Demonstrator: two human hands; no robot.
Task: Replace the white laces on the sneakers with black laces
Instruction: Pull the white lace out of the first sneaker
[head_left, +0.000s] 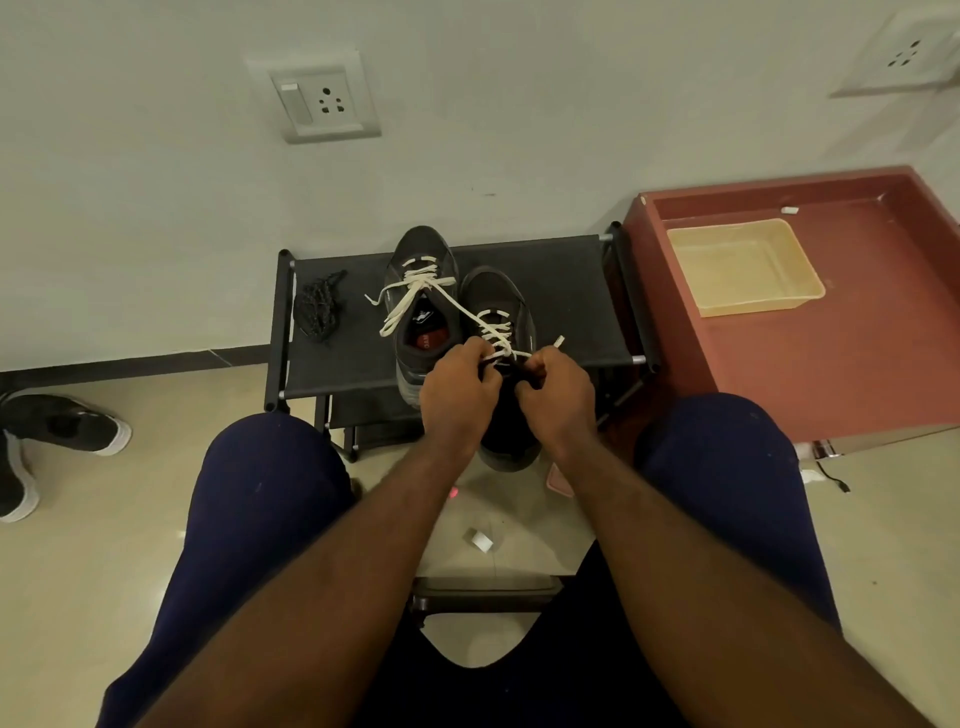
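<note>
At the shoe rack's (561, 280) front edge, your left hand (457, 395) and right hand (558, 397) each pinch the nearer sneaker's (498, 296) white lace (496, 332) — black laces (317, 306) lie bundled on the rack.

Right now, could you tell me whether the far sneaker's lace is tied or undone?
Undone: the white lace on the far sneaker hangs loose with no bow, its end trailing onto the rack.
</note>
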